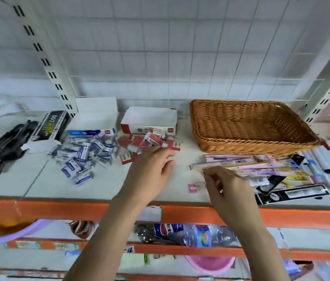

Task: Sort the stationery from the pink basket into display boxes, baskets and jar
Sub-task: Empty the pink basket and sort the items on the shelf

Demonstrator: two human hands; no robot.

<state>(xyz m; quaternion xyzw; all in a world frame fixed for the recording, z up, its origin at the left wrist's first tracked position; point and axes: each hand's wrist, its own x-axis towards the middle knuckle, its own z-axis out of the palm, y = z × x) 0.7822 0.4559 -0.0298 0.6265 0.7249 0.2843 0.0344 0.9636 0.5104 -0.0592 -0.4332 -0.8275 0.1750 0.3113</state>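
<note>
1. We see a wicker basket (251, 126) in warm brown, with a woven pattern.
2. The small packets (83, 157) on the left are blue and white; their display box (94, 122) is white with a blue front.
3. The other packets (150, 142) are red and white, like the box (150, 122) behind them.
4. The long packs (261, 165) are pink, purple and yellow.
5. The shelf edge (58, 207) is orange.
6. The pens (8, 147) are black.
</note>
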